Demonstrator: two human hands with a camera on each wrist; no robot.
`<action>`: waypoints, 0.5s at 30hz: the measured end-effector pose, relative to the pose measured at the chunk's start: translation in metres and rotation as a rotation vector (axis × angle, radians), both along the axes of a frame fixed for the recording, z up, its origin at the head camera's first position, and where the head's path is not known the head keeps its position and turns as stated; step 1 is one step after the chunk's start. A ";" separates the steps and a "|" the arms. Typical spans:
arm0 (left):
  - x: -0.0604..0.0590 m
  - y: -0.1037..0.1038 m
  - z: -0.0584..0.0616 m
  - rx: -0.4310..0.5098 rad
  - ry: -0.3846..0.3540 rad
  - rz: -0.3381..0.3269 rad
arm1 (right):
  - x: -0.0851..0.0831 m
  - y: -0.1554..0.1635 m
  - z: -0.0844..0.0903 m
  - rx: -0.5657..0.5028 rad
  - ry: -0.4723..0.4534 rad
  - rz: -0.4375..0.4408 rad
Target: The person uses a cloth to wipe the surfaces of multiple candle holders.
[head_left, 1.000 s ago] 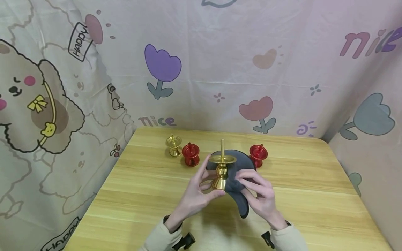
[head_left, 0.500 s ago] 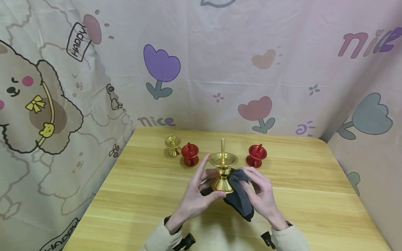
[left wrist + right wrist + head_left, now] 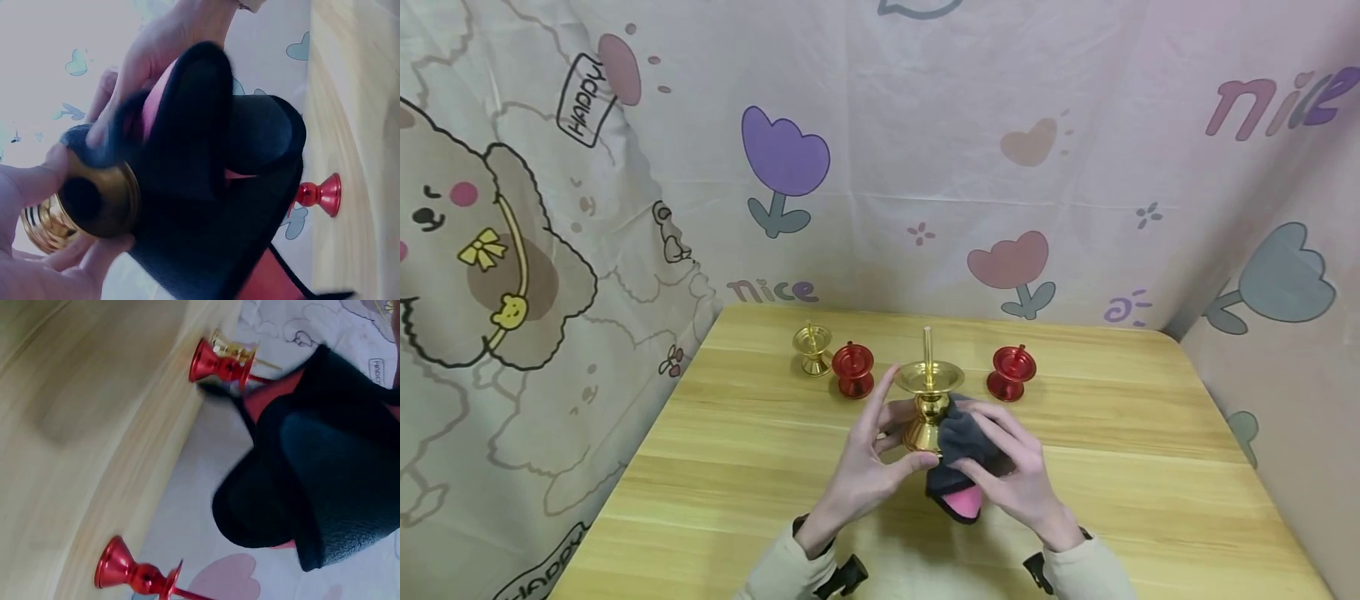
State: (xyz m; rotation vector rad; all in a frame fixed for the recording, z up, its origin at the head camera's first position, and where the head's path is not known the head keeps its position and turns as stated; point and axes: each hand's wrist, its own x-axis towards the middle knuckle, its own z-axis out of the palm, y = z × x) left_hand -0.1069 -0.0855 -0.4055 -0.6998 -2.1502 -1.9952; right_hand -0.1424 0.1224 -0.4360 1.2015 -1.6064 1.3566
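Note:
My left hand (image 3: 867, 467) grips a gold candle holder (image 3: 929, 379) upright above the table, thumb at the foot and fingers round the far side. A long spike rises from its dish. In my right hand (image 3: 1013, 471) is a dark grey cloth (image 3: 966, 440) with black edging and a pink underside, pinched in a bunch against the right side of the holder's base. The left wrist view shows the hollow underside of the holder (image 3: 115, 203) and the cloth (image 3: 187, 212) lying along its rim. Folds of cloth (image 3: 340, 475) hide most of the right hand from its wrist camera.
At the back left of the wooden table (image 3: 737, 483) stand a smaller gold candle holder (image 3: 813, 350) and a red candle holder (image 3: 853, 371) side by side. Another red candle holder (image 3: 1011, 372) stands back right. A printed cloth backdrop (image 3: 887, 167) rises behind the table.
The cloth, spread wide behind the gold holder a second ago, is now bunched at its base with some pink showing below. My right hand has shifted slightly; the left keeps its grip.

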 end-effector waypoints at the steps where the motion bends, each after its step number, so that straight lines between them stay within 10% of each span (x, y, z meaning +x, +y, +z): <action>1: 0.000 0.000 0.000 0.007 -0.004 -0.017 | 0.000 -0.001 -0.003 -0.015 -0.016 -0.016; 6: -0.001 0.001 0.001 0.011 -0.043 -0.079 | -0.003 -0.010 -0.010 -0.124 -0.009 -0.102; 15: -0.002 0.004 0.008 -0.071 0.035 0.041 | -0.005 -0.019 -0.004 -0.197 0.172 -0.162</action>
